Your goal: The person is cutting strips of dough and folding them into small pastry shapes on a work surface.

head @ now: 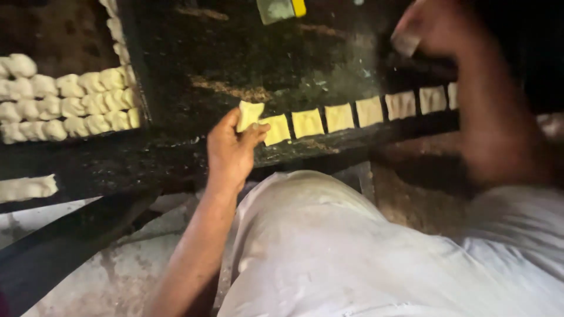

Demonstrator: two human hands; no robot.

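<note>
My left hand (230, 149) pinches a pale yellow square of dough (249, 114) at the left end of a row of flat dough squares (339, 117) laid along the front edge of a dark worktop (235, 53). My right hand (426, 26) is raised at the upper right, blurred, with fingers curled; whether it holds anything is unclear. My light-coloured clothing fills the lower right.
A dark tray (59, 35) at the left holds several rows of folded dough pieces (70, 105). Another strip of dough (26, 188) lies lower left. A yellow and pale object (281, 9) sits at the worktop's far edge. Pale floor shows below.
</note>
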